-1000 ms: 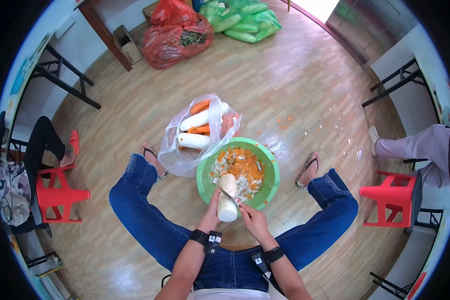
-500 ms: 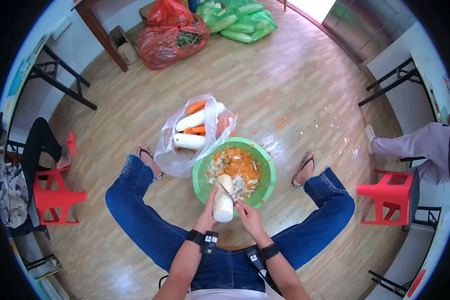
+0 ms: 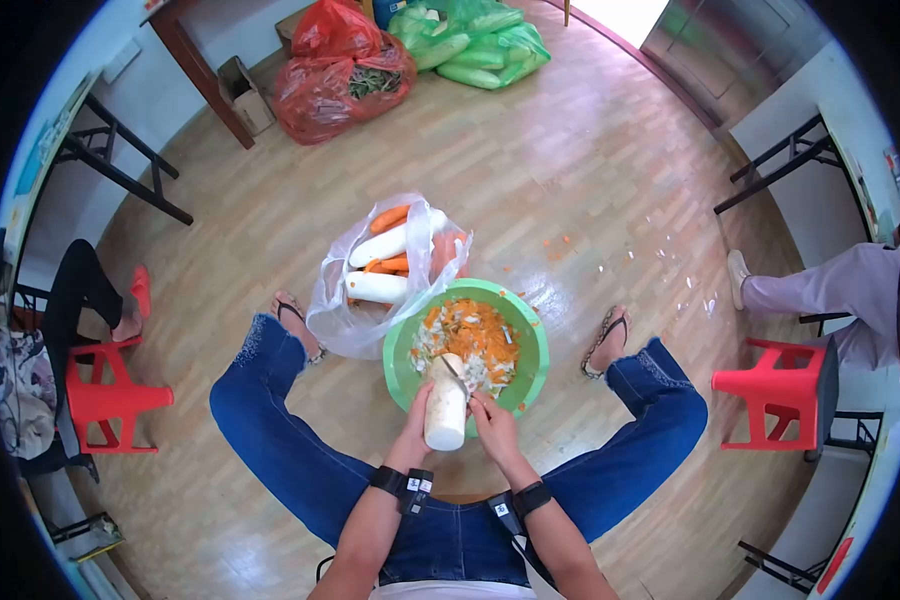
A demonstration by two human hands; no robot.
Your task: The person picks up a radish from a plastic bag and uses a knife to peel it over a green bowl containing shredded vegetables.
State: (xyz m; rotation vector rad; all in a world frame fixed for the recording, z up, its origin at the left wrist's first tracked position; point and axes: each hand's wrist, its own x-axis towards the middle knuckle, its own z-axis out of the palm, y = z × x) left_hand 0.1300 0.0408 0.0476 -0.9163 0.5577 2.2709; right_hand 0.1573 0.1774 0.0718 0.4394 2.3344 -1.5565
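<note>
- Left hand (image 3: 416,428) is wrapped round a white radish (image 3: 446,410), held upright over the 6 o'clock rim of the bowl (image 3: 536,345).
- Right hand (image 3: 492,424) is closed on a small blade (image 3: 456,370), I think. It's tiny.
- Risk imo: the wet radish slips and the blade skids toward the left thumb.
- Peels (image 3: 475,335) could miss the bowl, and the bag (image 3: 335,320) sits at 11 o'clock.

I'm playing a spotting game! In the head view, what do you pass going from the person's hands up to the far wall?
The left hand holding the white radish, right hand with the knife → green bowl → clear bag of carrots → red bag.
</note>
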